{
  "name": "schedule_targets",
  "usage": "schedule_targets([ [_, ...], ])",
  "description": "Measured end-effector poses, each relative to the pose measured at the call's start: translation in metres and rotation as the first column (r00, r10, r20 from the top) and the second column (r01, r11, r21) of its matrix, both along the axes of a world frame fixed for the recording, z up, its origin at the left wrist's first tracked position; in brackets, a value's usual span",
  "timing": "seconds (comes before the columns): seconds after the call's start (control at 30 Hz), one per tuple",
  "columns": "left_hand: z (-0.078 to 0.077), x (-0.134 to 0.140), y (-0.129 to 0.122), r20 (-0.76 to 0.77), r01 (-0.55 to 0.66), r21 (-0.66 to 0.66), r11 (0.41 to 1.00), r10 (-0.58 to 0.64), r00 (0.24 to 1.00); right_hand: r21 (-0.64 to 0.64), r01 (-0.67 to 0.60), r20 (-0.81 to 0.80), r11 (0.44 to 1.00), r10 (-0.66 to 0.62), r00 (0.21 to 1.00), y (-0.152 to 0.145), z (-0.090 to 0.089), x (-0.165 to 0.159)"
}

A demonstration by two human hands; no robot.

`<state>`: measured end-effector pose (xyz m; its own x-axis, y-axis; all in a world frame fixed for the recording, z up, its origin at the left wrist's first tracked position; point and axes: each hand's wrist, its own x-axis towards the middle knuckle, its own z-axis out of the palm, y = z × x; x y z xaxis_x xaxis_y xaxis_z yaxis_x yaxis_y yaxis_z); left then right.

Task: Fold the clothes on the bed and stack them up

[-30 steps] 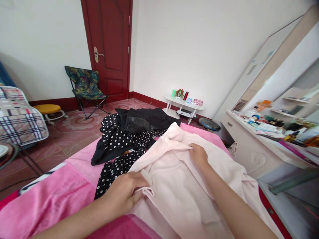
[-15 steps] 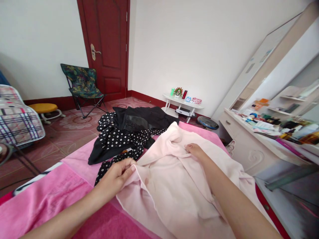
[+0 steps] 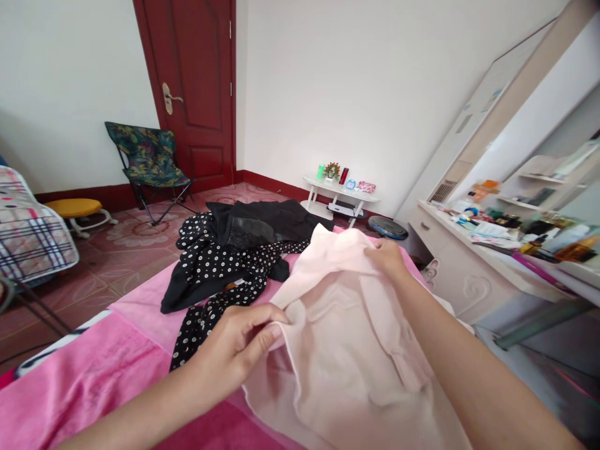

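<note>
A pale pink garment [image 3: 347,350], its exact kind unclear, spreads across the bed in front of me. My left hand [image 3: 253,340] pinches its left edge between thumb and fingers. On the far right side of the cloth, my right hand [image 3: 385,256] is closed on a fold and holds it slightly raised. A black polka-dot garment [image 3: 220,262] lies crumpled beyond my left hand, and plain black clothing [image 3: 276,219] is heaped against it. Under everything is a pink bedspread [image 3: 103,362].
On the right stands a dressing table [image 3: 469,269] crowded with small bottles and papers. A low white side table [image 3: 323,187] is by the far wall, near a round dark stool [image 3: 388,227]. To the left are a folding chair [image 3: 150,156], a yellow stool [image 3: 75,207] and a red door [image 3: 197,94].
My right hand has moved right and up, lifting the far part of the pale garment. My left hand has shifted right, still gripping the edge. The camera view has turned slightly.
</note>
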<state>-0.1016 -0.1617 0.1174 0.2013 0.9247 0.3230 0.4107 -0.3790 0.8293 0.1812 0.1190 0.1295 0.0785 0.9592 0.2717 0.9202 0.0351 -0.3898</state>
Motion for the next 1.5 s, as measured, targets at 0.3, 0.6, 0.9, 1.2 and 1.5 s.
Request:
schedule_targets([
  [0.3, -0.026, 0.081, -0.001, -0.454, 0.432, 0.062, 0.9, -0.36, 0.815, 0.044, 0.213, 0.282, 0.976, -0.216, 0.935, -0.018, -0.014, 0.056],
  [0.6, -0.049, 0.075, 0.0, -0.36, 0.407, 0.103, 0.908, -0.347, 0.866, 0.105, -0.139, 0.395, 0.985, 0.087, 0.914, -0.061, -0.044, 0.038],
  [0.9, -0.042, 0.041, -0.01, -0.387, -0.001, -0.237, 0.972, -0.093, 0.917, -0.604, -0.637, -0.417, 0.479, 0.491, 0.765, -0.195, -0.036, 0.001],
  [1.2, -0.035, 0.058, 0.008, -0.421, -0.119, -0.139, 0.983, 0.051, 0.906, -0.291, -0.637, -0.886, 0.714, 0.049, 0.461, -0.206, -0.046, -0.05],
  [1.5, 0.005, -0.001, 0.044, 0.246, -0.018, -0.293, 0.956, 0.093, 0.965, 0.025, -0.578, -0.412, 0.816, 0.535, 0.737, -0.212, -0.045, -0.053],
])
